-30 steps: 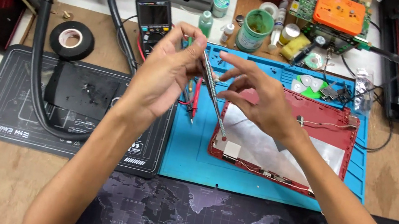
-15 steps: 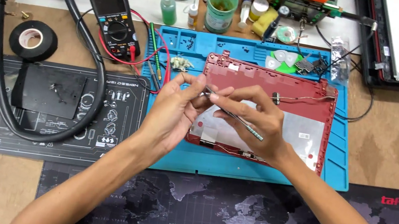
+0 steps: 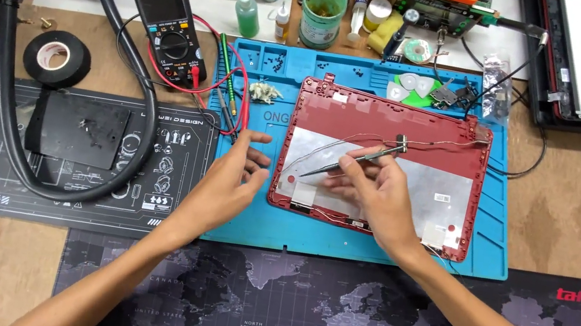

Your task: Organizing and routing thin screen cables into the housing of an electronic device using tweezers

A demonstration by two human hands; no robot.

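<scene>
1. The right hand [image 3: 377, 202] pinches a pair of slim dark tweezers [image 3: 348, 160] between thumb and fingertips, closed round the shaft near its middle; the tool lies at a low slant, its fine tip pointing down-left just above the silver foil inside the red laptop lid [image 3: 386, 164].
2. The left hand [image 3: 230, 180] holds nothing — fingers loosely curled and half open, resting on the blue silicone mat [image 3: 249, 215] just beside the lid's left edge, apart from it as far as I can tell.
3. The tweezers look light, stiff and slick, so a grip near mid-shaft likely gives the steadiest tip.
4. The lid lies flat and open-side up on the blue mat. It is probably a thin, light plastic shell that flexes if lifted by one corner; its rim is the safer hold, not the foil.
5. Thin wires [image 3: 437, 143] run across the lid's upper part towards the right corner — likely delicate and easy to snag or tear.
6. Further out: a multimeter [image 3: 169, 30] with red leads at the mat's upper left, a roll of black tape [image 3: 56, 58], a dark work mat [image 3: 78, 149] looped by a black hose, and a green pot [image 3: 322, 13] among small bottles.
</scene>
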